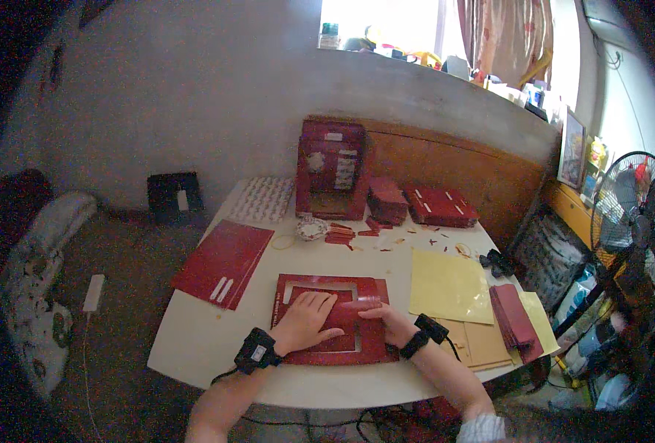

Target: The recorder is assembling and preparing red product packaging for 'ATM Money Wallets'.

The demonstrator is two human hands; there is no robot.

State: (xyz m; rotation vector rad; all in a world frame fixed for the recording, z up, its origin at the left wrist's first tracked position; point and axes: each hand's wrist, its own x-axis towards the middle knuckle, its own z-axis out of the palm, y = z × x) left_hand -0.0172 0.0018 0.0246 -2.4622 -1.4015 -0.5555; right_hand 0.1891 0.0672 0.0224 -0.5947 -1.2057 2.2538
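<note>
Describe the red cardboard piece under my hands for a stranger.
Find the white table, then your left hand and right hand near its front edge. Beneath them, the red cardboard piece has a pale rectangular outline, unlike the red sheets farther left.

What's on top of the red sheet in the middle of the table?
The left hand lies across the red sheet, inside a pale outline; the right hand is at its right side. Whatever is beneath the palm and fingers is covered.

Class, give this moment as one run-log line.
left hand: flat on dark-red rectangular sheet; right hand: at its right part; yellow rectangular sheet: rightward
</note>
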